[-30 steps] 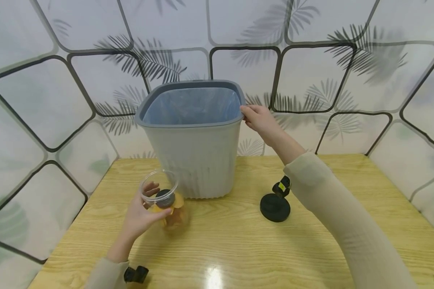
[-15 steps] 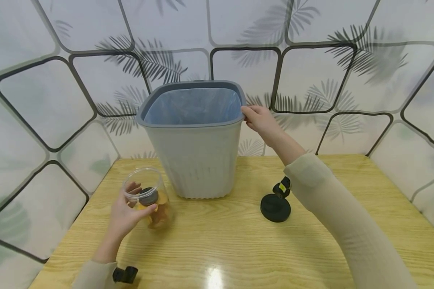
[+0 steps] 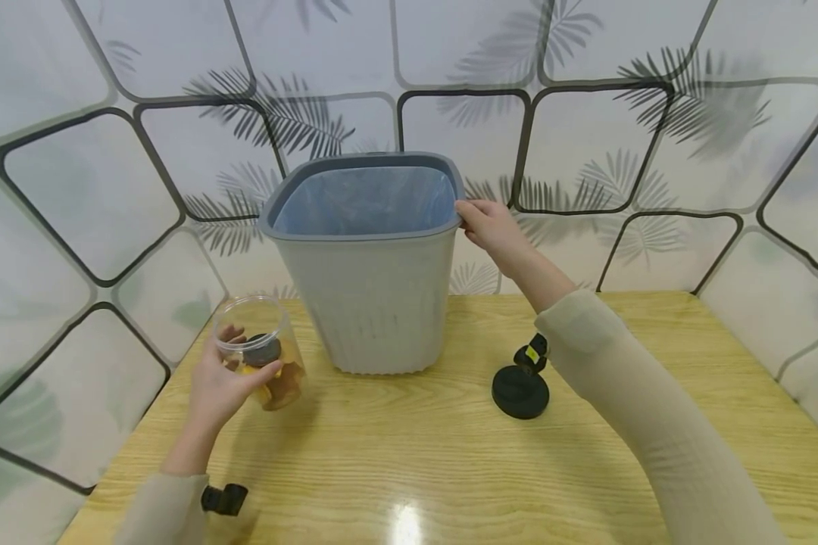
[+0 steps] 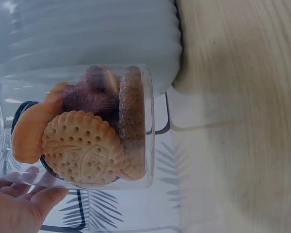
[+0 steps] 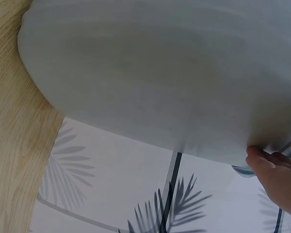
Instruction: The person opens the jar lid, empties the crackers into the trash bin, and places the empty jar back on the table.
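My left hand (image 3: pixel 218 386) grips a clear, open-topped plastic jar (image 3: pixel 288 344) at the left of the head view, thumb in front and fingers behind. Cookies fill much of the jar: the left wrist view shows a round cream biscuit (image 4: pixel 82 145), a dark reddish piece (image 4: pixel 92 92) and an orange-tan piece (image 4: pixel 31 131). The jar leans slightly and appears lifted off the table. My right hand (image 3: pixel 494 231) holds the grey rim of a tall light-grey waste bin (image 3: pixel 375 303), thumb on the edge; its fingertips are partly hidden behind the rim. A bluish liner (image 3: pixel 368 198) shows inside.
The bin stands on a wood-grain table (image 3: pixel 409 446) close to the patterned wall covering (image 3: pixel 586 144). A black round disc (image 3: pixel 520 391) on a jointed mount shows by the right sleeve. Another small black device (image 3: pixel 225 499) sits beside the left cuff.
The left hand has carried the jar leftward, away from the bin's front, and slightly farther back. The right hand and the bin stay in place.
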{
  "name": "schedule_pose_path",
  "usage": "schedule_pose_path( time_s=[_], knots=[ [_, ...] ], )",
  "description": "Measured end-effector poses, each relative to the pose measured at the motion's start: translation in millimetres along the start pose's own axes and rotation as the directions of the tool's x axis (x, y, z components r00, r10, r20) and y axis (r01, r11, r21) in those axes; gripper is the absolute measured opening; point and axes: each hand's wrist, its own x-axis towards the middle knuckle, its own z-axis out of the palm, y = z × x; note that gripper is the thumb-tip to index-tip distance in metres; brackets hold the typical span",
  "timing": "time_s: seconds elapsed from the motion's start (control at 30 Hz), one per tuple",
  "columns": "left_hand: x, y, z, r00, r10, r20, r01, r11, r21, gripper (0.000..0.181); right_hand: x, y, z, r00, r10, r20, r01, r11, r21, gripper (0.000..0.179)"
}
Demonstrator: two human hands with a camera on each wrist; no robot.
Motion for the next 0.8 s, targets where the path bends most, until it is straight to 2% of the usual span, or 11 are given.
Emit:
schedule_pose_path(
  time_s=[0.17, 0.37, 0.53, 0.8],
  knots=[
    [6.6, 9.4, -6.0, 1.000, -0.009, -0.013, 0.009, 1.000, 0.004, 0.089, -0.5, -0.3, 0.5, 1.000, -0.004, -0.005, 0.004, 1.000, -0.005, 0.049],
    [17.2, 19.8, -17.4, 0.995, -0.013, -0.097, 0.016, 1.000, 0.026, 0.088, -0.8, 0.3, 0.7, 1.000, -0.007, -0.007, 0.007, 1.000, -0.008, 0.049],
    [26.1, 28.7, -27.7, 0.989, 0.010, -0.147, -0.004, 0.999, 0.043, 0.087, -0.8, 1.2, 0.3, 1.000, -0.007, -0.007, 0.008, 1.000, 0.009, 0.049],
    [38.5, 47.9, -41.7, 0.984, -0.001, -0.177, 0.025, 0.991, 0.134, 0.084, -0.7, 1.2, 0.1, 1.000, -0.006, 0.001, 0.006, 1.000, 0.015, 0.050]
  ],
)
